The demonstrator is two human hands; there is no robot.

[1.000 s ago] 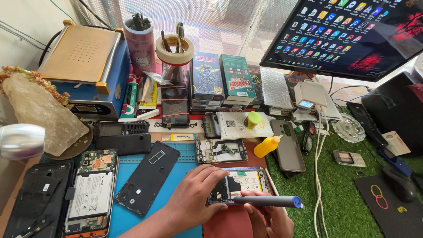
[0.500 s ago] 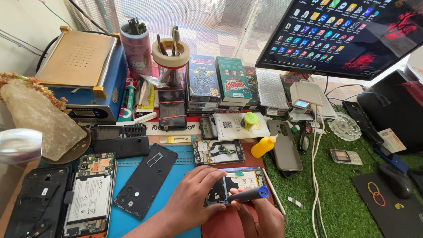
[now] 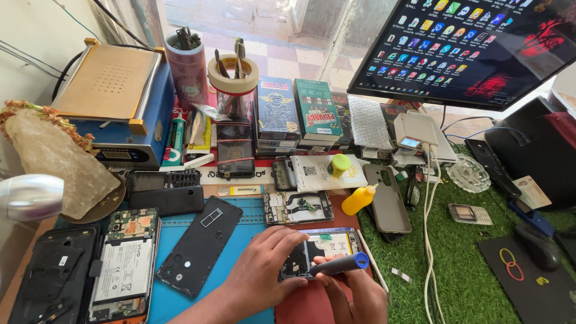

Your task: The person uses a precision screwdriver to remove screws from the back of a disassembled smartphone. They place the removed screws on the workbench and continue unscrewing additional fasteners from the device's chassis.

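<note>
Change: screwdriver now tilts lower than before, tip at opened phone.
Left hand: fingers clamped on phone's left edge.
Right hand: closed around screwdriver, just below phone.
Phone: on blue mat.

The opened phone lies near on the mat, back cover to its left, squeeze bottle just beyond, monitor far right

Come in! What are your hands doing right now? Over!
Left hand steadies opened phone. Right hand grips screwdriver, on phone. Black back cover alongside, not blocking.
</note>
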